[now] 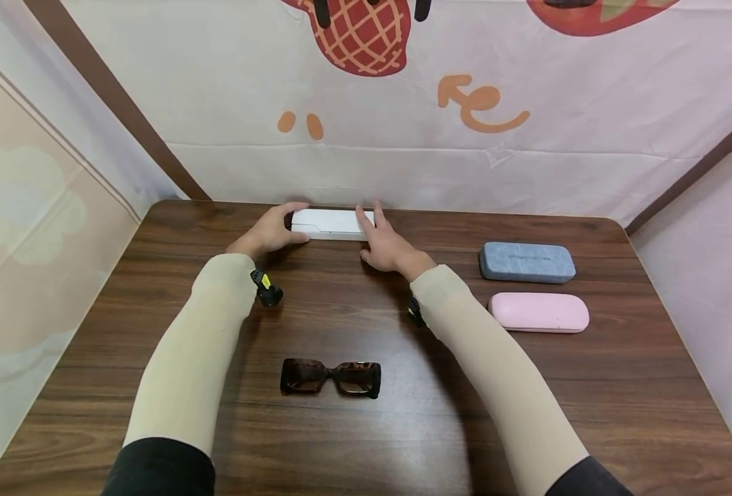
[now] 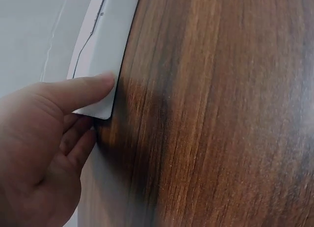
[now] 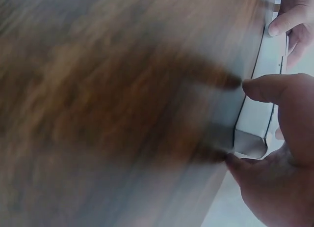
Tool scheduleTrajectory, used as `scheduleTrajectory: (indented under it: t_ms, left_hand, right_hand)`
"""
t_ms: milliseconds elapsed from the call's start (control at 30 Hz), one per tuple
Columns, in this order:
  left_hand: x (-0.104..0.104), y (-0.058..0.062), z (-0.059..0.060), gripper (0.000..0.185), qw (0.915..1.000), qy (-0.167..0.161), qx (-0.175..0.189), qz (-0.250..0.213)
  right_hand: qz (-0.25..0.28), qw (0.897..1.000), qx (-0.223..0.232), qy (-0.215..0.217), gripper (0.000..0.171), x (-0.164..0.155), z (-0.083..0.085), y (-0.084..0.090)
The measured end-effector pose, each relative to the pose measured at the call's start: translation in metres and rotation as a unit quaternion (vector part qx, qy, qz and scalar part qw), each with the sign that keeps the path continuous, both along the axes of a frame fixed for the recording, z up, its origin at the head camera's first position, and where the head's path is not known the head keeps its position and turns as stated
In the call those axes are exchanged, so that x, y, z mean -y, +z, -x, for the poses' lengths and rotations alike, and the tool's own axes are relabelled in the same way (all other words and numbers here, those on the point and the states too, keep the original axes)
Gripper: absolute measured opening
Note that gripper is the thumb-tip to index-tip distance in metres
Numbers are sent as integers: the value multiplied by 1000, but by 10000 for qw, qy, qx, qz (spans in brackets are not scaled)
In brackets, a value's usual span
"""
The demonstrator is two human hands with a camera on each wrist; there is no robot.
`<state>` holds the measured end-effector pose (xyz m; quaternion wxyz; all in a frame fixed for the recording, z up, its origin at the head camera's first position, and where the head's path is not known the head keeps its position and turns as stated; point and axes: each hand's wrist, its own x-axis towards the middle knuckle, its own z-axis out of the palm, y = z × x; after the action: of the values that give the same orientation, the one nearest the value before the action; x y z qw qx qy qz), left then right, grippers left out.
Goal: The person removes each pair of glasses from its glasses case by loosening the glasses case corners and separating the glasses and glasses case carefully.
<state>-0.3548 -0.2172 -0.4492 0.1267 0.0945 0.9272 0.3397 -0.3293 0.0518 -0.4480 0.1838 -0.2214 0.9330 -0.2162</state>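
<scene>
A long white case (image 1: 331,224) with a thin seam along its front lies at the table's back edge. My left hand (image 1: 271,231) grips its left end, the thumb (image 2: 93,89) on the near side and the fingers behind. At the other end, my right hand (image 1: 390,248) has its fingers spread, with one finger over the case's top corner. In the right wrist view, that thumb (image 3: 262,87) is by the case's front edge; whether it presses there I cannot tell. Tortoiseshell sunglasses (image 1: 331,378) lie folded nearer to me, between my forearms.
On the right side of the wooden table (image 1: 626,413) lie a blue glasses case (image 1: 528,263) and, in front of it, a pink glasses case (image 1: 539,312), close to my right forearm. A printed cloth (image 1: 229,83) hangs right behind the table's back edge.
</scene>
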Motion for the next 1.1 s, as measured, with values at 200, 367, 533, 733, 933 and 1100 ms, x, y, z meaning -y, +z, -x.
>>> scheduleTrajectory:
  t_ms: [200,367,533,733,933,1100]
  left_hand:
    - [1,10,-6,82,9997,-222,-103,30]
    - [1,18,-11,75,9970,-324,-613,356]
    - [-10,34,-19,76,9914,-415,-996,741]
    - [-40,58,-37,77,9833,-465,-1210,1281]
    - [-69,74,-58,80,9783,-586,-948,1749]
    - [-92,81,-79,81,9747,-796,-935,1869]
  right_hand:
    - [-293,9994,-150,116,89,-5,-4,9]
    - [-537,9973,-336,373,87,-13,-9,19]
    - [-746,9944,-490,563,87,-22,-15,31]
    - [-839,9919,-643,709,88,-34,-25,44]
    - [-891,9887,-743,952,89,-51,-41,50]
    - [-903,9864,-832,1095,92,-67,-55,54]
